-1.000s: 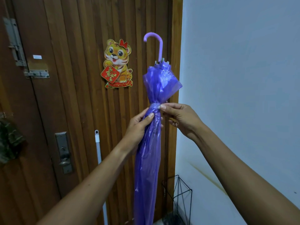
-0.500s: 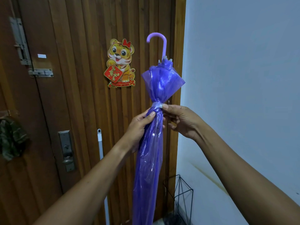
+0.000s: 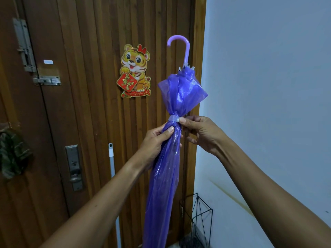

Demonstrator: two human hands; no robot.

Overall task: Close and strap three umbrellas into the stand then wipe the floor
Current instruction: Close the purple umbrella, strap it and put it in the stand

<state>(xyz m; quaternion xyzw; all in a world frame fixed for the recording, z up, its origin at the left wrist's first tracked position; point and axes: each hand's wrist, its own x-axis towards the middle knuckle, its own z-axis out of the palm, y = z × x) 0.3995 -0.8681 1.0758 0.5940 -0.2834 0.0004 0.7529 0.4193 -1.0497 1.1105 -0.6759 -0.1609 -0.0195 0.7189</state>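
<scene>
The left hand grips the closed, glossy translucent purple umbrella just below its pale strap, which the right hand pinches, its hooked handle uppermost.

Dark brown vertically slatted wooden door, cartoon tiger sticker stuck on it, grey metal bolt latch fixed upper left, steel lock plate with knob mounted lower, plain pale blue wall at right.

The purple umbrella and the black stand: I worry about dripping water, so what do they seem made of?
Purple umbrella: canopy looks like thin glossy plastic film, translucent with shiny creases; hooked handle smooth, probably plastic. Black stand: thin wire rods, likely painted metal, dull finish.
</scene>
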